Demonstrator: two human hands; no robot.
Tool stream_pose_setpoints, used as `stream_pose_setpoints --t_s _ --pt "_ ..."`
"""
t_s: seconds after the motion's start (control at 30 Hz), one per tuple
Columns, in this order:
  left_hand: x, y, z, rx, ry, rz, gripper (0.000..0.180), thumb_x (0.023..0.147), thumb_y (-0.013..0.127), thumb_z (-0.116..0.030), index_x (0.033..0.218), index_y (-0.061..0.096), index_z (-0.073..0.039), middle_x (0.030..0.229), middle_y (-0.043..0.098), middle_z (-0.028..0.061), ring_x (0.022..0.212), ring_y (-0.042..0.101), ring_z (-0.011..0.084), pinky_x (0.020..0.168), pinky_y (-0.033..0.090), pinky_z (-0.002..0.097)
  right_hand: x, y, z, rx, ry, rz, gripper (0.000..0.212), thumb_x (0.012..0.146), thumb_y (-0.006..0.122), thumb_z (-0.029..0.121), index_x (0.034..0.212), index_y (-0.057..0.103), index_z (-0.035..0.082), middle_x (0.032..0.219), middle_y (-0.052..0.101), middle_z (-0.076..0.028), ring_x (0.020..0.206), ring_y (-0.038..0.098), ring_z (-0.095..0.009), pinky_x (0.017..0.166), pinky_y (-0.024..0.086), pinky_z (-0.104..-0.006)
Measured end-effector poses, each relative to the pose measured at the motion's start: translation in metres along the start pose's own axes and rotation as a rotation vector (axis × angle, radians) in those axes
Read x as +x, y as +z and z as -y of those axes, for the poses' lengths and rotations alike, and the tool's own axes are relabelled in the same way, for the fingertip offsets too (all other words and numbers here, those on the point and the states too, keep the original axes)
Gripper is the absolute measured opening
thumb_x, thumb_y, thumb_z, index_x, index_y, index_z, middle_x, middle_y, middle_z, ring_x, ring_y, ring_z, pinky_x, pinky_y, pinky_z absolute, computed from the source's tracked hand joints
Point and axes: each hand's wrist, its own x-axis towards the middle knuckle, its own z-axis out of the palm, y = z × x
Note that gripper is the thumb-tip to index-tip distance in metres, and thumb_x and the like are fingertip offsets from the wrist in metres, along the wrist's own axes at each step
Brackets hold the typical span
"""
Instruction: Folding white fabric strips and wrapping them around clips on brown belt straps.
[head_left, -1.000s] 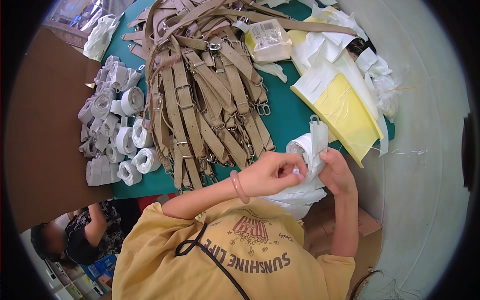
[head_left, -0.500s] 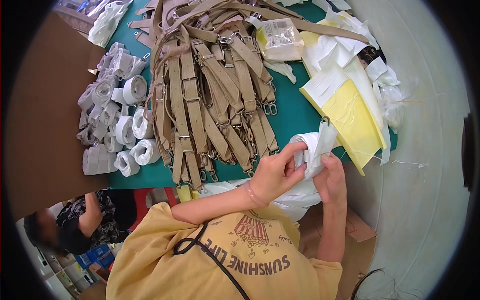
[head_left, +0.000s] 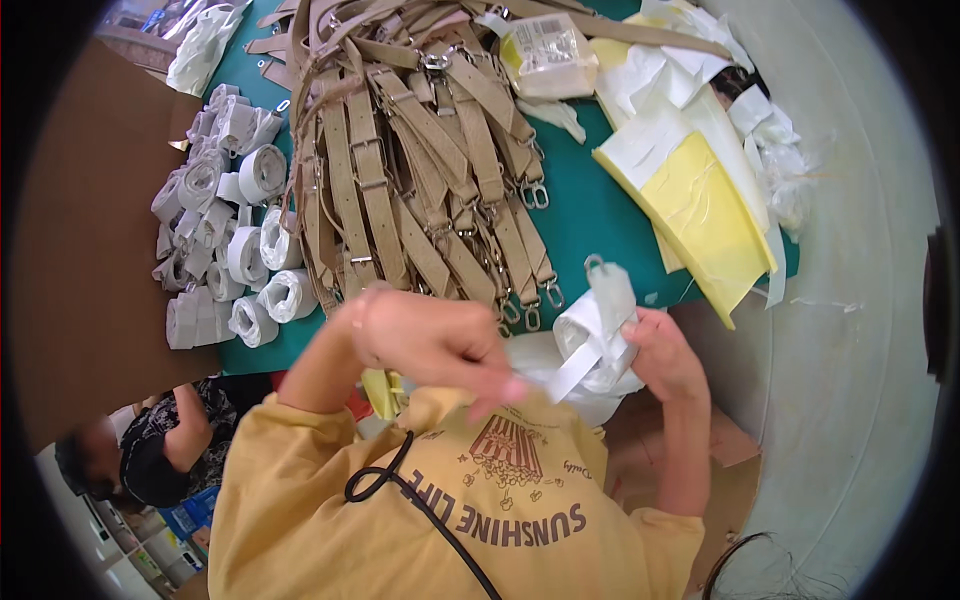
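Note:
My right hand (head_left: pixel 668 352) grips the side of a roll wrapped in white paper (head_left: pixel 592 325), fingers and thumb closed on it. A metal clasp (head_left: pixel 595 263) sticks out of the roll's top. From its lower side a narrow white strip (head_left: pixel 575 372) points toward my left hand (head_left: pixel 445 345). My left hand is apart from the roll, in front of my chest. Its fingers are drawn together in a pinch, blurred at the tips; whatever they hold cannot be made out.
Tan straps (head_left: pixel 430 170) with metal buckles and clasps cover the table's middle. Several white-wrapped rolls (head_left: pixel 263 174) are piled at left, beside a brown board (head_left: pixel 90 240). A clear packet (head_left: pixel 550 60) and yellow-and-white paper sheets (head_left: pixel 700 200) lie right. Another person (head_left: pixel 165 445) is at lower left.
My left hand has left the roll and moved left. The roll has shifted slightly left and tilted in my right hand, and a white strip now sticks out from it.

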Motion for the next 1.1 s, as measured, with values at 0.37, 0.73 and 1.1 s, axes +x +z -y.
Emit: stream_pose_setpoints --t_s 0.37,0.73,1.1 --pt "0.052 0.001 0.062 -0.060 -0.337 -0.299 0.060 0.086 0.063 -0.048 0.114 0.058 0.005 0.099 0.064 0.0084 0.088 0.059 0.0126 0.075 0.049 0.0272 0.004 0.020 0.010 -0.202 0.282 0.291 0.029 0.092 0.058 0.021 0.109 0.063 -0.002 0.098 0.066 -0.002 0.086 0.057 -0.006 0.078 0.045 -0.0236" --pt "0.060 0.014 0.079 0.069 -0.580 -0.031 0.081 0.071 0.068 -0.054 0.120 0.056 0.010 0.123 0.055 0.0207 0.110 0.056 0.0291 0.093 0.045 0.0345 -0.004 0.024 -0.020 -0.158 0.427 0.340 0.027 0.091 0.061 0.018 0.109 0.065 -0.001 0.099 0.066 -0.002 0.088 0.057 -0.006 0.080 0.044 -0.0236" --pt "0.060 0.042 0.089 -0.483 -0.659 -0.283 0.066 0.071 0.071 -0.036 0.120 0.057 0.006 0.123 0.057 0.0146 0.112 0.056 0.0247 0.098 0.044 0.0348 -0.008 0.032 -0.047 -0.050 0.281 0.023 0.055 0.081 0.072 0.014 0.120 0.034 0.005 0.095 0.063 -0.008 0.086 0.056 -0.012 0.075 0.045 -0.0267"
